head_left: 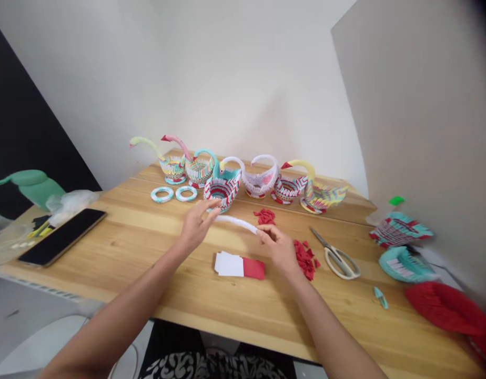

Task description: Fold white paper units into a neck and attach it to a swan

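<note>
A slightly curved white folded-paper strip [237, 222] spans the space between my two hands, above the wooden table. Its right end is pinched in the fingers of my right hand [277, 246]. My left hand [198, 223] is at the strip's other end, thumb and fingers apart; whether it touches the strip is hard to tell. Below the strip lie a stack of white paper pieces [229, 264] and red paper [254, 268] beside it. Small red folded pieces form one pile [305, 259] right of my right hand and a smaller one [264, 216] behind it.
Several folded-paper swans [259, 181] line the table's back. Two rings [162, 195] lie left of them. Scissors [337, 258] lie at the right, near teal [404, 265] and red [448, 305] paper parts. A phone [63, 237] and a green object [33, 187] are at the left.
</note>
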Demonstrator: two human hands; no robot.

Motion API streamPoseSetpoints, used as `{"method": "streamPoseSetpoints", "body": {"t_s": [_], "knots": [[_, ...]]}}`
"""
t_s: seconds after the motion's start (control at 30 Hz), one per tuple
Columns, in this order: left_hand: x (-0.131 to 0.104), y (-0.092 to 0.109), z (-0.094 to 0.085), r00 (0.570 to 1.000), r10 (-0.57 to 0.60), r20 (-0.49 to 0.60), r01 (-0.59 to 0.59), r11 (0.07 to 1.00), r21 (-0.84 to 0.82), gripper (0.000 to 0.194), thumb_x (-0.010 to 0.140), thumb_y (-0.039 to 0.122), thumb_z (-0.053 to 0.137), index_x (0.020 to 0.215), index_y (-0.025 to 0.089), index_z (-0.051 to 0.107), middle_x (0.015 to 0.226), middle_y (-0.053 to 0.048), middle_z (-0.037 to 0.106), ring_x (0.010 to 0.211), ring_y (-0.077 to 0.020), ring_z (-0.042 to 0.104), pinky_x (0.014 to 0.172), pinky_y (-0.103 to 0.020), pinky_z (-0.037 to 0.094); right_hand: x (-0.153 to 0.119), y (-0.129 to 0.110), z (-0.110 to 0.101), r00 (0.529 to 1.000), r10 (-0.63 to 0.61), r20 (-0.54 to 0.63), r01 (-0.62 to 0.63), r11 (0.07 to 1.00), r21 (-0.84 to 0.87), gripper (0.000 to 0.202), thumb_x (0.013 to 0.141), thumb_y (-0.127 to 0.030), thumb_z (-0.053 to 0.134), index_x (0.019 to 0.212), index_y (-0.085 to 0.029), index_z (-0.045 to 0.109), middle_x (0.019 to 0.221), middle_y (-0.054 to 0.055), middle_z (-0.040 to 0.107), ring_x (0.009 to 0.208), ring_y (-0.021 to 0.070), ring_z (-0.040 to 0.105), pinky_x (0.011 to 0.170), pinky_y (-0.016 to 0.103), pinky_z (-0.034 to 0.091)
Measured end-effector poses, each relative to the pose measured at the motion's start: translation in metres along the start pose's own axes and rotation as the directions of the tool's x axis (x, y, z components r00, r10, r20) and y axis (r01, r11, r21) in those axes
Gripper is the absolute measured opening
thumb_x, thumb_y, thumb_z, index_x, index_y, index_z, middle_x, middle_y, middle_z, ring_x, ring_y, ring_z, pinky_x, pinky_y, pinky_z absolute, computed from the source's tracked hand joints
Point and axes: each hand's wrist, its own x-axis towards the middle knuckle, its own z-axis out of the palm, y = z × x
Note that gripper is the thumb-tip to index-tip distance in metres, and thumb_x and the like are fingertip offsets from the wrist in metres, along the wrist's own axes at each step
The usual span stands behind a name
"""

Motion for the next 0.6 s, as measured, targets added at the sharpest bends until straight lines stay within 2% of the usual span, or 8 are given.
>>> {"method": "streamPoseSetpoints", "body": {"t_s": [0.03,0.1,0.2,0.27,0.33,0.43,0.5,0.6], "knots": [[0.002,-0.002,-0.003,0.998,-0.042,-0.056,0.041,0.999,-0.015,0.034,0.090,0.037,0.050,0.111,0.016,0.065,0.112,-0.011,0.067,0.106,-0.0218,0.058,0.096,-0.033,0.041,0.002,0.003,-0.002,0.997,0.071,-0.013,-0.069,0.995,0.073,0.023,0.080,-0.040,0.061,0.088,-0.021,0.068,0.068,0.000,0.061,0.065,0.0163,0.054,0.066,0.030,0.042],[0.004,-0.006,-0.005,0.990,-0.107,-0.086,0.104,0.993,-0.048,0.036,0.091,0.039,0.048,0.110,0.015,0.066,0.111,-0.011,0.067,0.105,-0.0223,0.059,0.095,-0.033,0.041,0.005,0.006,-0.004,0.989,0.146,-0.005,-0.142,0.972,0.186,0.026,0.076,-0.043,0.064,0.087,-0.019,0.067,0.067,-0.001,0.059,0.063,0.0143,0.052,0.064,0.028,0.041],[0.004,-0.010,-0.004,0.986,-0.167,-0.018,0.164,0.981,-0.099,0.039,0.090,0.041,0.047,0.112,0.014,0.066,0.111,-0.011,0.067,0.108,-0.0236,0.057,0.095,-0.033,0.042,0.005,0.005,-0.003,0.983,0.181,0.013,-0.178,0.949,0.261,0.030,0.071,-0.045,0.069,0.085,-0.018,0.067,0.069,-0.001,0.060,0.063,0.0137,0.052,0.064,0.028,0.042],[0.003,-0.012,-0.001,0.981,-0.187,0.041,0.191,0.972,-0.134,0.041,0.090,0.043,0.047,0.113,0.015,0.065,0.108,-0.010,0.068,0.103,-0.0232,0.059,0.090,-0.032,0.044,0.004,0.003,-0.002,0.983,0.184,0.016,-0.182,0.946,0.267,0.032,0.069,-0.046,0.070,0.086,-0.019,0.068,0.069,-0.001,0.060,0.062,0.0142,0.052,0.064,0.029,0.042],[0.003,-0.013,0.001,0.975,-0.196,0.100,0.210,0.966,-0.153,0.042,0.088,0.044,0.048,0.112,0.015,0.066,0.093,-0.008,0.069,0.086,-0.0204,0.060,0.079,-0.030,0.046,0.004,0.003,-0.002,0.984,0.179,0.017,-0.178,0.951,0.253,0.033,0.070,-0.045,0.069,0.089,-0.019,0.069,0.068,0.000,0.060,0.062,0.0147,0.052,0.064,0.029,0.042],[0.003,-0.013,0.003,0.958,-0.232,0.168,0.261,0.948,-0.180,0.041,0.085,0.044,0.051,0.107,0.013,0.068,0.066,-0.002,0.060,0.060,-0.0138,0.050,0.060,-0.025,0.041,0.005,0.006,-0.002,0.986,0.163,0.036,-0.167,0.965,0.204,0.033,0.074,-0.043,0.065,0.096,-0.019,0.069,0.068,0.000,0.061,0.063,0.0151,0.052,0.065,0.030,0.042],[0.003,-0.012,0.004,0.946,-0.262,0.189,0.301,0.928,-0.221,0.040,0.083,0.044,0.053,0.102,0.013,0.068,0.060,0.001,0.053,0.054,-0.0116,0.043,0.054,-0.024,0.037,0.005,0.007,-0.002,0.989,0.135,0.058,-0.142,0.980,0.139,0.033,0.076,-0.042,0.062,0.099,-0.019,0.069,0.071,0.000,0.063,0.065,0.0161,0.054,0.065,0.030,0.043],[0.003,-0.010,0.007,0.935,-0.291,0.200,0.340,0.895,-0.287,0.038,0.080,0.046,0.054,0.097,0.014,0.067,0.059,0.002,0.050,0.055,-0.0112,0.042,0.054,-0.023,0.035,0.002,0.005,-0.001,0.996,0.027,0.081,-0.025,0.999,-0.033,0.028,0.077,-0.038,0.062,0.098,-0.022,0.070,0.083,0.003,0.068,0.073,0.0191,0.058,0.069,0.032,0.043]]}}
